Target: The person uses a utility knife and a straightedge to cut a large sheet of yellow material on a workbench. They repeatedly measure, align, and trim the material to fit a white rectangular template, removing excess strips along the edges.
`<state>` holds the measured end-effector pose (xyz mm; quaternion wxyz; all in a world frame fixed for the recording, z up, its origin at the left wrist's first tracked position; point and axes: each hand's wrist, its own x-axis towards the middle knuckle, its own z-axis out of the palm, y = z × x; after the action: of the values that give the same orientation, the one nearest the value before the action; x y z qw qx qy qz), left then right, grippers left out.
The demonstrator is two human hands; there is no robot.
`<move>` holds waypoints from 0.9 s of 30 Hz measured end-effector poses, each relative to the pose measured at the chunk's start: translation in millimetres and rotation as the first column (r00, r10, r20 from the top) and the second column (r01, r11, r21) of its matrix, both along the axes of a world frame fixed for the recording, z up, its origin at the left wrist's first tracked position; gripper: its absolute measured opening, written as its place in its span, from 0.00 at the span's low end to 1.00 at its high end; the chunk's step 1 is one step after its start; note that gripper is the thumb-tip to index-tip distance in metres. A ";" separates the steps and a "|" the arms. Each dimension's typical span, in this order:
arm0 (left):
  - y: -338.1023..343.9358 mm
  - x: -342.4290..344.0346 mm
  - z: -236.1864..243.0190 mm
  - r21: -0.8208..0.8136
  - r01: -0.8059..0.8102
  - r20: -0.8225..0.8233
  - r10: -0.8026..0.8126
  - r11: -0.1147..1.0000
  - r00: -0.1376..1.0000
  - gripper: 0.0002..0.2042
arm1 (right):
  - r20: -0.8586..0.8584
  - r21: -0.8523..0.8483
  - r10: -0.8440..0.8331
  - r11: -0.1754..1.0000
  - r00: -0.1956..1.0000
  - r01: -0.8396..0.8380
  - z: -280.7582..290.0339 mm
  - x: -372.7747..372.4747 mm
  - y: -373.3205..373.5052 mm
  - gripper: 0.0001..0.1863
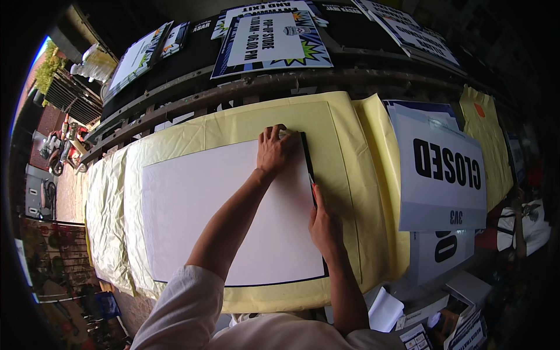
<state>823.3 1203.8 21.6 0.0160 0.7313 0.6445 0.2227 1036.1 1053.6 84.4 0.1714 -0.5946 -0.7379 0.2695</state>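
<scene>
A white rectangular sheet (221, 198) with a dark strip along its right edge lies on creased yellow paper (367, 245). My left hand (275, 149) presses down near the sheet's top-right corner, fingers apart and slightly bent. Lower on that same edge, my right hand (325, 224) grips a red-handled tool (316, 193), likely a cutter; its tip is too small to make out. Both forearms reach in from the lower edge, the left one crossing the sheet.
Printed signs (443, 175) overlap at right; more boards (271, 46) lie beyond a metal railing (192, 99). Another person (528, 227) is at the far right. A motorbike (58, 146) stands at left. Boxes and papers (426, 315) sit at lower right.
</scene>
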 end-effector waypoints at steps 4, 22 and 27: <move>0.7 -1.8 -3.1 0.011 0.000 -0.037 0.001 1.000 0.999 0.29 | 0.050 -0.053 -0.001 0.999 0.999 0.004 8.4 3.8 -14.3 0.30; 3.3 -0.5 -2.3 -0.009 -0.016 -0.014 0.016 1.000 1.000 0.24 | 0.101 -0.140 -0.028 0.989 0.994 0.042 13.5 35.1 -99.7 0.33; 7.1 -4.4 -8.8 -0.028 -0.014 -0.036 0.013 1.000 0.999 0.26 | 0.140 -0.165 -0.033 0.985 0.990 0.056 16.6 46.5 -133.0 0.33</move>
<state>818.8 1210.9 12.8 0.0131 0.7304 0.6527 0.2007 1082.6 920.6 101.0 0.0758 -0.6404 -0.7089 0.2856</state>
